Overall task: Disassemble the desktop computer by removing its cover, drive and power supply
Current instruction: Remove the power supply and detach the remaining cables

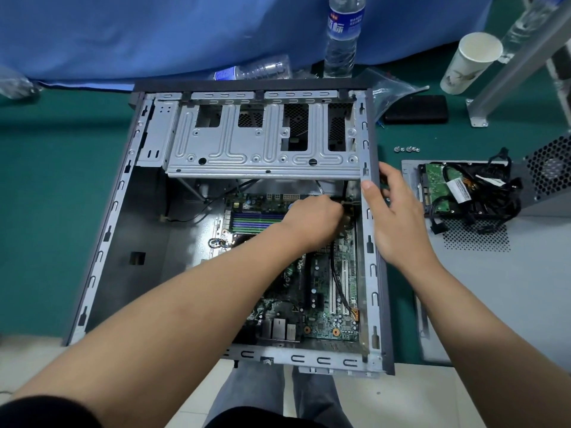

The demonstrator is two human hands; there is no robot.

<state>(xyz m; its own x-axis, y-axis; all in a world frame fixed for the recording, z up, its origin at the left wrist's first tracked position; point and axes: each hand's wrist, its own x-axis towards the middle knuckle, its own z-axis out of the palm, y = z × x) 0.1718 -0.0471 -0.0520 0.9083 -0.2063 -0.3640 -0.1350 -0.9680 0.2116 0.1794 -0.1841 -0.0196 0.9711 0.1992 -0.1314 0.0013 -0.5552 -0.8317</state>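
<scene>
The computer case lies open on the green surface, cover off. My left hand reaches inside over the motherboard, fingers curled round a black cable near the drive cage. My right hand rests loosely spread on the case's right rim. The drive and power supply lie together to the right, on the removed cover.

Even, soft light from overhead fills the view, bright and without hard shadows. The metal drive cage shows a mild sheen, no harsh glare. Inside the case the left wall lies dim. Wide-angle bending curves the edges; the corners go soft, and the water bottle smears slightly.
</scene>
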